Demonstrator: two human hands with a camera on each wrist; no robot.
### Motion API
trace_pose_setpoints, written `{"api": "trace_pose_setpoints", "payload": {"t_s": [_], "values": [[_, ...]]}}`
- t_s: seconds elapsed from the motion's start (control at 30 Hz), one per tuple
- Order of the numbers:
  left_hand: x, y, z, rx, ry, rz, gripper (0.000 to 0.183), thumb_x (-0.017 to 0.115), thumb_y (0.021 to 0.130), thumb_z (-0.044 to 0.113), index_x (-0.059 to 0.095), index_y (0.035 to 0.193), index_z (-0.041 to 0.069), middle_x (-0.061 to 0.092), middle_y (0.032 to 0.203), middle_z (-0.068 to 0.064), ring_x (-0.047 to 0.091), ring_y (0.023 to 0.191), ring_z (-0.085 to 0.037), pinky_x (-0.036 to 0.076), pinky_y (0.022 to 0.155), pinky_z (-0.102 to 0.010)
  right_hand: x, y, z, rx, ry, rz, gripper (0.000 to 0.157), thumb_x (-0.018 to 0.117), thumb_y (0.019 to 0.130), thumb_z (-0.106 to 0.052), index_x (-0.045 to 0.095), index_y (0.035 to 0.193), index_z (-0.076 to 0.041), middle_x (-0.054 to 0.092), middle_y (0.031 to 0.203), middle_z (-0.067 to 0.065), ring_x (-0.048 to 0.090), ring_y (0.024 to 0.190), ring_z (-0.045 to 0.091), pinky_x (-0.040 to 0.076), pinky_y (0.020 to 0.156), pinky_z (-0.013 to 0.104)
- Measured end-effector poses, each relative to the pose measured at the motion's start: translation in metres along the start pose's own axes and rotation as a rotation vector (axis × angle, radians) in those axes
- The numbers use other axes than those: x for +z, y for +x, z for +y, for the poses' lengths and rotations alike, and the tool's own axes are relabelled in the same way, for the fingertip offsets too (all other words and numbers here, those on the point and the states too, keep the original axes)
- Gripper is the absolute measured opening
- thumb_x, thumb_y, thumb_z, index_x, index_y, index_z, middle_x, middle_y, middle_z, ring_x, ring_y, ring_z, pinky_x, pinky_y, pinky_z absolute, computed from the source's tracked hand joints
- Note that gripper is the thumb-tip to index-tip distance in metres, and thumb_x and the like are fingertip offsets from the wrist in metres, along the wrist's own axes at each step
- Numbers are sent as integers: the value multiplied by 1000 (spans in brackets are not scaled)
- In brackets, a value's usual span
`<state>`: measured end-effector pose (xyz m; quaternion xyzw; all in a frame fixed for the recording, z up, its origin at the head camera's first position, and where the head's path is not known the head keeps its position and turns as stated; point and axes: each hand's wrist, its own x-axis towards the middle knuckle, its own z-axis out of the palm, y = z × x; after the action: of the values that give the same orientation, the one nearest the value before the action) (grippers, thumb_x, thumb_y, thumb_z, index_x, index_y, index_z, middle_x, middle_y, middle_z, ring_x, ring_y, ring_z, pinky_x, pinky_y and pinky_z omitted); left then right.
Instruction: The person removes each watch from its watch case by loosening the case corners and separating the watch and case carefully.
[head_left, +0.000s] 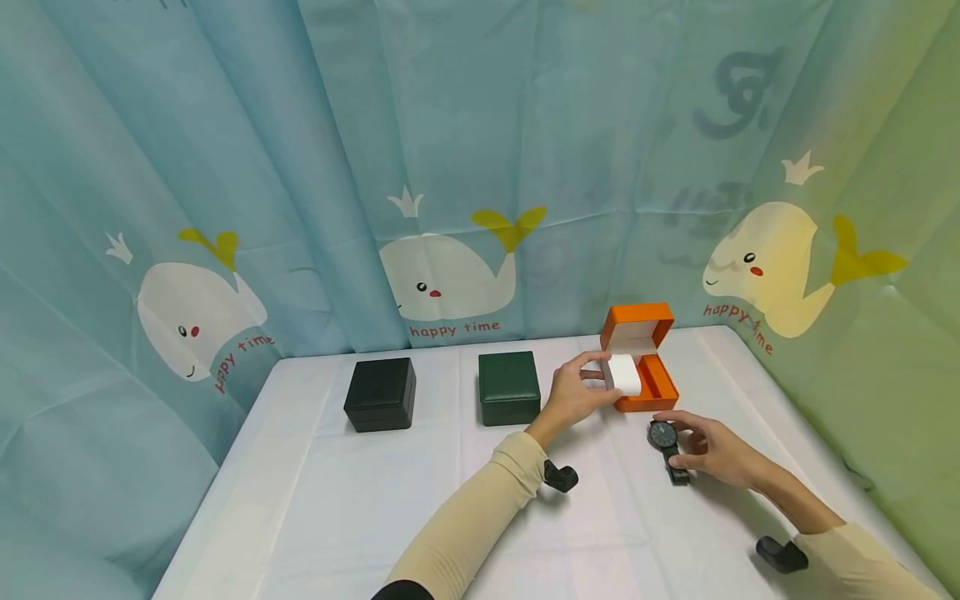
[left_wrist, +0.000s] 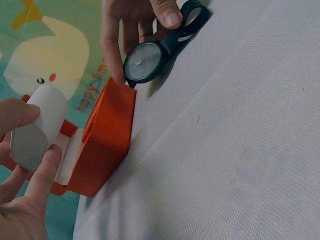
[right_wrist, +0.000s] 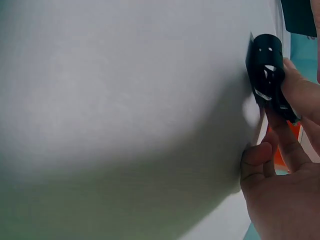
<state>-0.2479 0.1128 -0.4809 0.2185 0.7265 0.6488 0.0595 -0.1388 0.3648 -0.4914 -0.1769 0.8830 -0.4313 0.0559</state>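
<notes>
At the open orange box (head_left: 645, 403), my left hand (head_left: 576, 392) holds a white watch cushion (head_left: 624, 375) between thumb and fingers. In the left wrist view the cushion (left_wrist: 52, 110) shows a grey flat end and sits in front of the box (left_wrist: 107, 145). My right hand (head_left: 716, 450) pinches a black wristwatch (head_left: 663, 435) just in front of the box, its dial facing up. The right wrist view shows the watch's looped strap (right_wrist: 267, 60) between thumb and fingers, close to the white tablecloth.
A dark green box (head_left: 509, 388) with its lid down stands left of the orange one. Farther left is a black closed box (head_left: 380, 395). A blue-green curtain (head_left: 465, 167) printed with whales hangs behind and beside the white table (head_left: 360, 517).
</notes>
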Motion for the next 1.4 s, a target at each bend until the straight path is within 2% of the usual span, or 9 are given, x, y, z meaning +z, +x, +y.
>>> {"api": "trace_pose_setpoints", "payload": {"t_s": [0.13,0.33,0.57,0.7,1.03,1.4], "values": [[0,1,0,6,-5,4,55,88,80,2,69,129,18,64,130,-10,70,100,-13,57,80,-24,-2,2,-1,0,-13,-16,63,83,86,-11,54,140,3,60,121,21,50,73,12,41,61,27],[-1,2,1,13,-7,0,55,87,80,2,69,130,18,66,126,-7,71,102,-17,57,80,-23,-5,3,-2,67,-51,-30,65,85,84,-16,55,139,-1,52,115,14,42,77,16,34,62,29],[-2,1,0,13,-18,3,54,87,80,2,69,129,17,65,128,-8,71,99,-12,58,80,-24,-9,6,-5,163,-93,-85,68,86,83,-21,56,142,-4,51,120,16,44,94,27,38,71,30],[-1,1,1,10,-23,7,54,87,80,2,69,128,18,65,129,-8,70,99,-11,58,79,-24,-12,8,-4,203,-61,-111,69,86,83,-19,55,142,-3,47,114,17,43,88,26,37,67,31],[-2,0,2,-5,-15,9,54,87,80,2,69,127,20,64,130,-8,70,99,-12,57,78,-23,-11,8,-3,196,-31,-105,69,87,82,-18,55,141,-2,46,113,17,41,85,25,35,66,30],[-2,0,0,1,-3,6,54,87,80,3,69,128,20,64,130,-10,70,98,-10,57,77,-23,-12,6,-5,193,-28,-110,69,86,83,-18,54,142,-2,50,123,19,43,89,26,38,70,31]]}}
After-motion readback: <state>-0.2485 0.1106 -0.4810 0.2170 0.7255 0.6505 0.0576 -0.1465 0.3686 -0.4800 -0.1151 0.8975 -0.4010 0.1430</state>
